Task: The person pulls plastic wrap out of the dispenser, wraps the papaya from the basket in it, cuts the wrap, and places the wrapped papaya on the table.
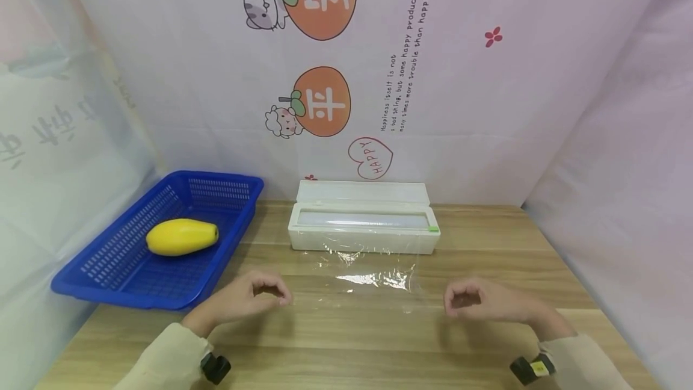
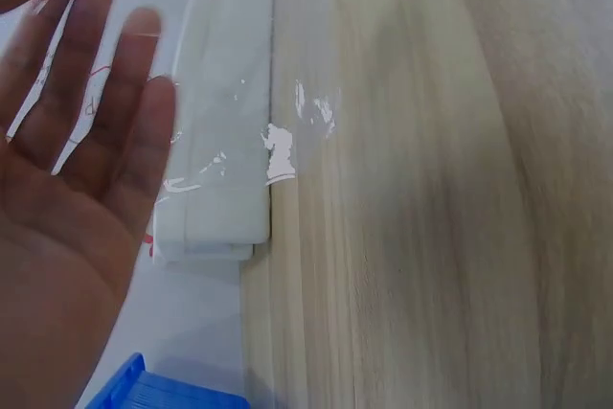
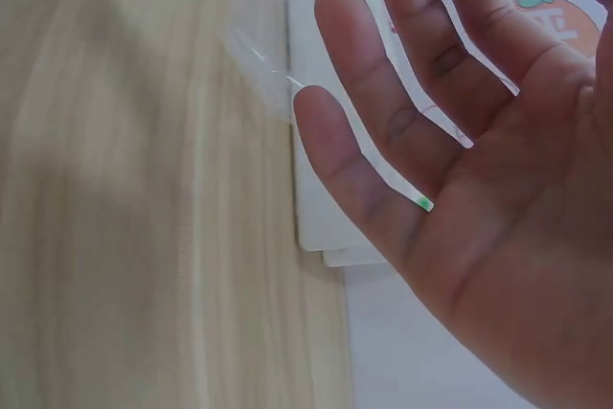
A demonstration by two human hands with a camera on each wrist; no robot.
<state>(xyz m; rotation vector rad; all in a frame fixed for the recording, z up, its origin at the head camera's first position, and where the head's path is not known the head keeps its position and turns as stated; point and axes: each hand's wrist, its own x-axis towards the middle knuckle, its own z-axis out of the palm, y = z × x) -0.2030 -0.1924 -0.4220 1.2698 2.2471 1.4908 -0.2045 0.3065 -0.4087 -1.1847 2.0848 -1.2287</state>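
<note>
A sheet of clear cling film (image 1: 373,280) stretches toward me from a white dispenser box (image 1: 363,241), its lid raised at the back. Thumb and index finger of my left hand (image 1: 246,298) meet in a pinch at the film's near left corner. On the opposite side, my right hand (image 1: 489,301) pinches the near right corner; the film there is faint. In the left wrist view, glints show the film (image 2: 280,152) running across the box. The other fingers (image 3: 350,40) of the right hand are loosely spread in its wrist view, with its pinch cut off at the top.
A blue slotted basket (image 1: 243,215) stands on the left of the wooden table (image 1: 346,354), holding a yellow papaya-like fruit (image 1: 181,237). Printed white cloth (image 1: 460,107) hangs behind the table and along both sides. A green tab (image 1: 433,229) sits at the box's right end.
</note>
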